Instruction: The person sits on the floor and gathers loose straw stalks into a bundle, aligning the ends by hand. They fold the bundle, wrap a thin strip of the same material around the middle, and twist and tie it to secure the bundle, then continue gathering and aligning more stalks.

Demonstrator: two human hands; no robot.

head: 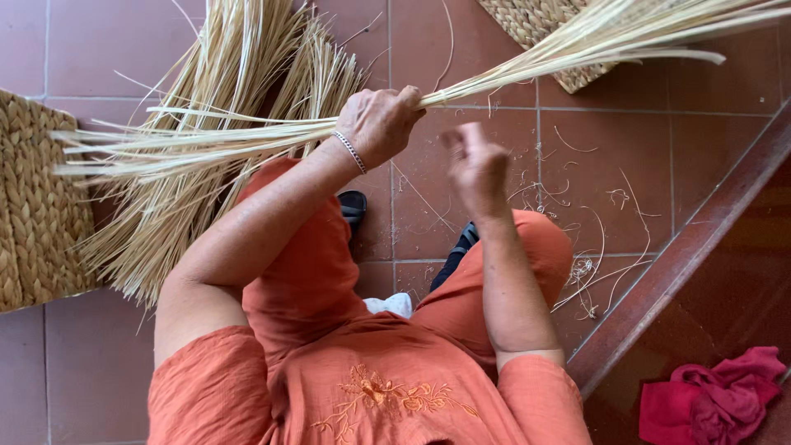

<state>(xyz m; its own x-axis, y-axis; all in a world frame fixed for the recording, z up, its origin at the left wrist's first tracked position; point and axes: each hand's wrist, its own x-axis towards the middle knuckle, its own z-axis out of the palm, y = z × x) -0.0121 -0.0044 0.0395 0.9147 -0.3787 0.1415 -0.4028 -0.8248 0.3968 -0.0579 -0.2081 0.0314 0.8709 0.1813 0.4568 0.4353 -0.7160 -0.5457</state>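
Floor (717, 156) is carrying the bulk: loose straw pile (206, 165) lying at 10 o'clock, unworked. Woven mats are sitting at 9 (37, 206) and 1 o'clock (535, 25), looking finished. Left hand (379, 124) is clamping a straw bundle (577, 41), its grip closed around the middle, ends running 9 to 2 o'clock. Right hand (476, 165) is hovering just beside, blurred; can't tell its grip. Scraps (585, 268) are littering 3 o'clock. Judging: plenty of straw left.
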